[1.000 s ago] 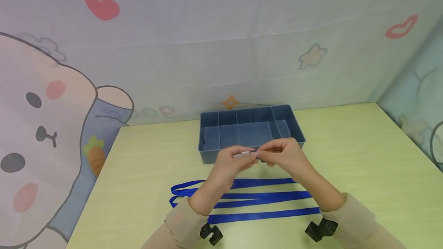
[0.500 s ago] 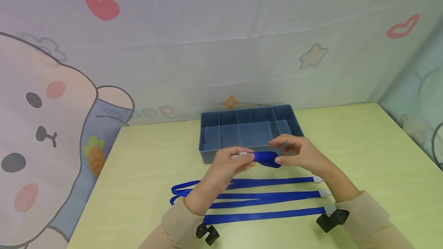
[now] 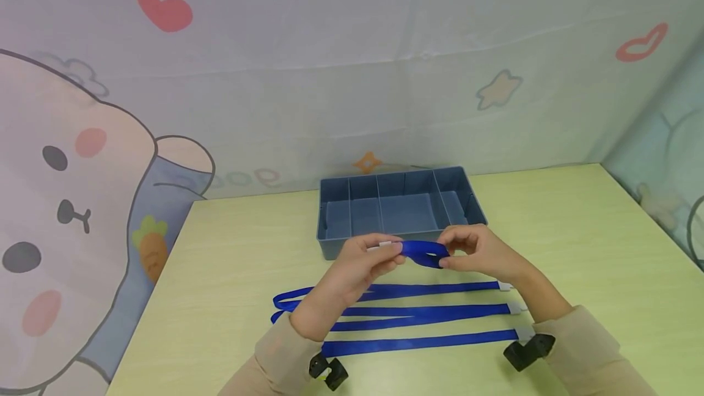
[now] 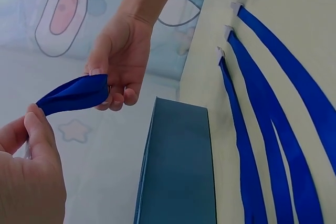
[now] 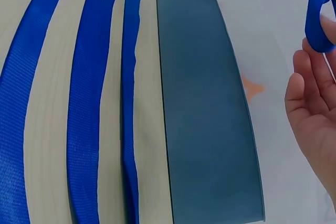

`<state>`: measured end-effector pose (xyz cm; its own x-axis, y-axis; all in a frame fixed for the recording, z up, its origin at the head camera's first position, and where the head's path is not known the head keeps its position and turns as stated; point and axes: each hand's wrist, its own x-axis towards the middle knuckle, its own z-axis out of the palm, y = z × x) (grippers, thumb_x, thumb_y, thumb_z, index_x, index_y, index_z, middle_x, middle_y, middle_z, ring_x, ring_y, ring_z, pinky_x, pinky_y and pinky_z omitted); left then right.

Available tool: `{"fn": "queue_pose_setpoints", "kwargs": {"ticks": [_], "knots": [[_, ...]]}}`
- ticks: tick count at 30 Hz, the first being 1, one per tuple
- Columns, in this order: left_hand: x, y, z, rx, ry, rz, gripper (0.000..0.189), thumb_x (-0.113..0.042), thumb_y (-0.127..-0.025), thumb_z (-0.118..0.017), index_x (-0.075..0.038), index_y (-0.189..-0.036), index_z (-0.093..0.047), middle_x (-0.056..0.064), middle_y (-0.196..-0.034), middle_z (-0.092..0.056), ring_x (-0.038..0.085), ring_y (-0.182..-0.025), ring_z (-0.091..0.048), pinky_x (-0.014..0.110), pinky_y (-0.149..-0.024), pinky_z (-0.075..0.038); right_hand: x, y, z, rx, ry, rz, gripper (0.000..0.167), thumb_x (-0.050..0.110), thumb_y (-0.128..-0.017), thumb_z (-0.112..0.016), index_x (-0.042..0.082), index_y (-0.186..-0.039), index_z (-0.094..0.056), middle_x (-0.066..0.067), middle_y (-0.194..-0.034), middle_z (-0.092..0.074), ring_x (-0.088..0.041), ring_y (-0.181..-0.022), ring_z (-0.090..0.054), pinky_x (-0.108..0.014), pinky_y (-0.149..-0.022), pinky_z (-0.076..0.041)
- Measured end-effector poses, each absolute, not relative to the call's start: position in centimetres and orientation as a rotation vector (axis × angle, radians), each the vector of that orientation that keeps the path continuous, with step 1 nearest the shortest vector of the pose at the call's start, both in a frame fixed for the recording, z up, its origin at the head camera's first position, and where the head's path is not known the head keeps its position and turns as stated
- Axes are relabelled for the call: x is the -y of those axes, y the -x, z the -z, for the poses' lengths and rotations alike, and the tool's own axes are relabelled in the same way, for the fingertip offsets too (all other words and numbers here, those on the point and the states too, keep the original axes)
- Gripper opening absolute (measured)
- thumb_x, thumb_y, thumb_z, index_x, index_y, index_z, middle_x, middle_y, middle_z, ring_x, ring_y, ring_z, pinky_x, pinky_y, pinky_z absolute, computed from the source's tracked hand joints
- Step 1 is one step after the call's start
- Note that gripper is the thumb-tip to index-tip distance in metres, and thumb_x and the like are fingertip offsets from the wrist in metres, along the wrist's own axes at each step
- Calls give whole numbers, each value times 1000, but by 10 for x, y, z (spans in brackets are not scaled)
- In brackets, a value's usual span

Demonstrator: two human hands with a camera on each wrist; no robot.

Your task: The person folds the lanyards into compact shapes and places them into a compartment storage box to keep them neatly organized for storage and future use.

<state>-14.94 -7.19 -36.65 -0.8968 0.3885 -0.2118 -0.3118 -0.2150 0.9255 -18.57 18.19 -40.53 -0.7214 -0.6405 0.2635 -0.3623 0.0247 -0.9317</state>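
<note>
A blue lanyard [image 3: 420, 248], folded into a short band, is held up in front of the compartment box. My left hand [image 3: 363, 258] pinches its left end between thumb and fingers, beside a white plastic fitting [image 3: 385, 243]. At the other end, my right hand [image 3: 480, 253] pinches the folded loop between thumb and fingertips. The left wrist view shows the folded band [image 4: 76, 94] stretched between both hands. In the right wrist view the loop [image 5: 317, 30] hangs at the right hand's fingertips.
A blue-grey box [image 3: 345, 248] with several compartments stands behind the hands. Three blue lanyards [image 3: 429, 344] lie side by side across the pale table [image 3: 231, 261], white fittings [image 3: 516, 308] to the right. A printed cloth [image 3: 308, 78] hangs behind the table.
My right hand has drawn rightward from the left, bringing the folded blue band into view, then regripped its right end with the loop opening slightly. My left hand has stayed nearly still.
</note>
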Motion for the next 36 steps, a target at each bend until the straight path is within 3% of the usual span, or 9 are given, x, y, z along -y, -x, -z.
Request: {"fn": "queue_pose_setpoints", "kwargs": {"ticks": [6,10,18,26,31,36], "knots": [[72,150,370,-1606,-59,-2157,30,0,-93,-54,15,-118,-53,-1,-77,-66,6,-73,-65,15,-71,-52,-178,182,405,-2309,870,1839,11,-4,-85,-63,1,-95,-62,-4,-82,-61,-21,-67,-55,-27,-60,-53],[71,151,375,-1676,-76,-2142,30,-2,-92,-56,15,-117,-55,0,-78,-66,6,-74,-65,16,-72,-52,-172,180,406,-2582,779,1832,11,-4,-84,-63,5,-92,-62,-2,-81,-60,-15,-68,-56,-23,-62,-52],[78,150,382,-2008,-138,-2018,28,-14,-89,-64,4,-111,-64,8,-90,-69,15,-86,-67,28,-83,-52,-170,176,405,-2867,1065,1563,21,-8,-81,-65,8,-91,-57,4,-79,-60,-7,-65,-54,-20,-59,-51],[85,150,386,-2090,-187,-1956,26,-17,-89,-64,1,-109,-66,9,-96,-67,18,-88,-66,30,-83,-52,-180,175,404,-2271,1153,1722,20,-12,-86,-55,5,-96,-49,-4,-71,-54,-15,-66,-60,-29,-60,-54],[83,149,386,-2033,-251,-1947,25,-15,-91,-61,3,-108,-66,11,-100,-64,19,-90,-66,31,-84,-52,-187,178,405,-1881,1168,1810,18,-13,-87,-52,3,-90,-43,-9,-70,-45,-20,-68,-59,-32,-65,-55],[81,149,385,-2002,-293,-1951,24,-13,-91,-61,4,-107,-65,11,-102,-62,19,-89,-66,32,-85,-52,-190,180,404,-1714,1201,1828,14,-4,-91,-52,3,-86,-41,-9,-71,-39,-22,-69,-60,-32,-68,-56]]}}
